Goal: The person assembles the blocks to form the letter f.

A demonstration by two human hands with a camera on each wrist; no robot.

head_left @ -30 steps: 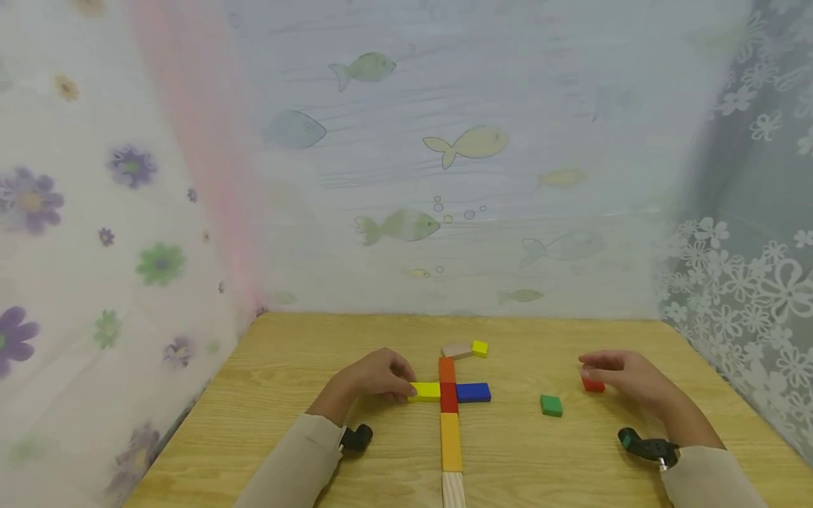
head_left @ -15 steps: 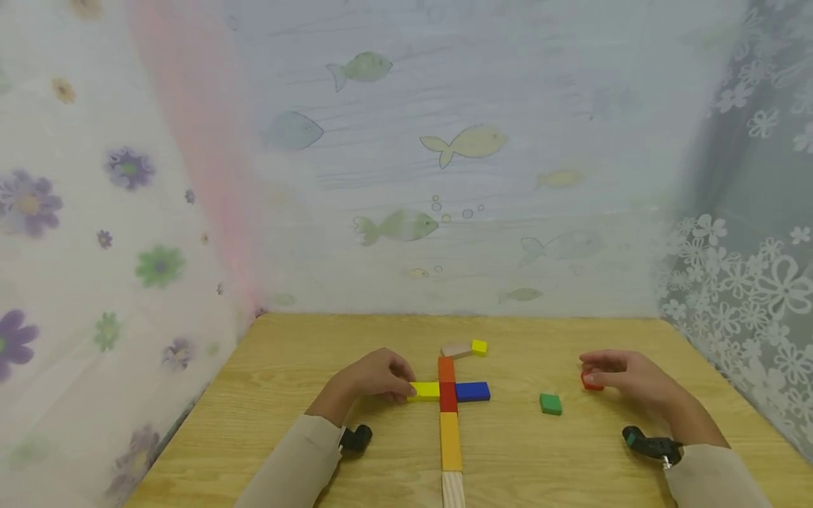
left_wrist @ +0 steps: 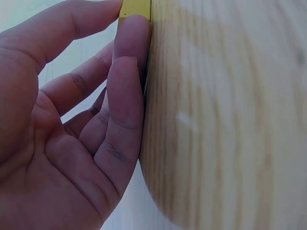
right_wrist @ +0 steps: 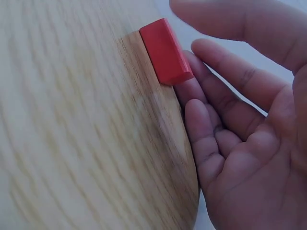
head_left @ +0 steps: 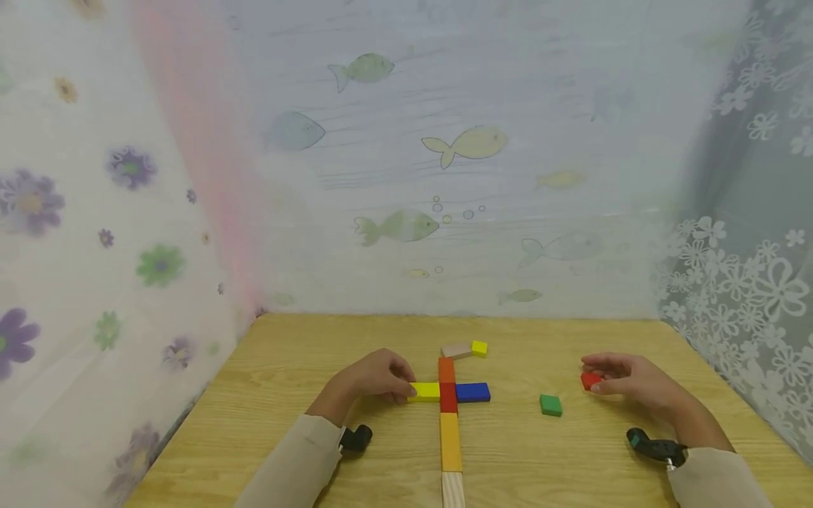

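On the wooden table, my left hand (head_left: 382, 375) pinches the left end of a yellow block (head_left: 426, 391). In the left wrist view that yellow block (left_wrist: 136, 8) shows between thumb and fingers. Its right end meets a dark red block (head_left: 448, 398), with a blue block (head_left: 473, 392) on the other side. An orange block (head_left: 447, 369) lies behind the red one; a yellow-orange block (head_left: 451, 442) and a plain wood block (head_left: 453, 489) run toward me. My right hand (head_left: 635, 379) spreads loosely around a small red block (right_wrist: 166, 51), the thumb apart from it.
A green block (head_left: 550, 405) lies left of the right hand. Behind the row are a light brown block (head_left: 456, 351) and a small yellow block (head_left: 479, 348). A fish-print curtain (head_left: 470, 176) hangs behind the table (head_left: 305, 339), with flowered curtains at both sides.
My right hand has eased slightly to the right, its thumb drawing back from the red block, which has barely shifted. The left hand stays on the yellow block.
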